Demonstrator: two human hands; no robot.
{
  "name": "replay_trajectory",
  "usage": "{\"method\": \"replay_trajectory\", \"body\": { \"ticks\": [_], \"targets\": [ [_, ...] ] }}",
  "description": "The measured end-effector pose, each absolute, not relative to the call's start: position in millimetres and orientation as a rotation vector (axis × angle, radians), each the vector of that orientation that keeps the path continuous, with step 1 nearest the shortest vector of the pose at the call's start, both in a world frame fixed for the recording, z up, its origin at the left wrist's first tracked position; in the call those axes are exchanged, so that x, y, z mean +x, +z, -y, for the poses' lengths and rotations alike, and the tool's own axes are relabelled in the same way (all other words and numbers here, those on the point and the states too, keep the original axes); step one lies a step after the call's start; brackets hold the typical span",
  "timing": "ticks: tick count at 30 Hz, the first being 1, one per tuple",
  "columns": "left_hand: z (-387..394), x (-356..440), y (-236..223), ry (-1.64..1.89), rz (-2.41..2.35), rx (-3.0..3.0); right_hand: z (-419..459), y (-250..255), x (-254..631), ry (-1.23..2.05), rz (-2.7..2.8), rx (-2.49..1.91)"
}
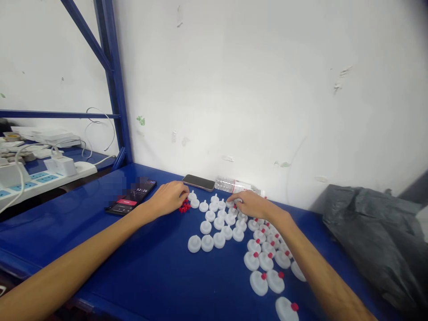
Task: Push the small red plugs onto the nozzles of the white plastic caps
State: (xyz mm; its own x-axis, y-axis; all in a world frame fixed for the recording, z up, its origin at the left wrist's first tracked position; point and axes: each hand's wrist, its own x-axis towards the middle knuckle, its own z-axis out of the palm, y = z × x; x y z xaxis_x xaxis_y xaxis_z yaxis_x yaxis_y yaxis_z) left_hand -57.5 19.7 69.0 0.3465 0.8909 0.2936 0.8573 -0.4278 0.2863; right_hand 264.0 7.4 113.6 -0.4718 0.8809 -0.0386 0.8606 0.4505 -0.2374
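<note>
Just short of the clear bottle, which lies on its side near the wall, the right hand reaches down among spouted white discs. Left of the bottle, the left hand bends over a small heap of red pieces. Its fingers are curled close together, tips at the heap; the right index finger stretches out to a disc while the rest fold under. At this distance I cannot tell whether either hand actually pinches anything.

Nearer the person than the bottle stand the bare white discs, spouts up; farther to the bottle's right, and nearer still, spread the red-tipped white discs. As I judge it, the step goes best with one red piece taken at a time between thumb and fingertip, the disc steadied by its rim so the thin spout stays upright. The right forearm passes over the red-tipped discs, so a raised wrist would spare them a knock.

As for containers, the bottle is see-through and ribbed, with a label round it, but its fill does not show. Well to the bottle's right, a dark plastic bag slumps in folds, its opaque sides hiding any contents.
</note>
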Motion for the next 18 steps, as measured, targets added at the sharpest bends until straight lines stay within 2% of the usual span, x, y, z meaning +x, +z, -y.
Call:
{"method": "replay_trajectory", "body": {
  "ticks": [11, 18],
  "targets": [
    [3, -41, 83, 1.021, -1.478, 2.523, 9, 127, 239, 0.126, 2.388, -1.280],
    [18, -26, 80, 0.949, -1.278, 2.550, 30, 123, 204, 0.192, 2.455, -1.055]
  ]
}}
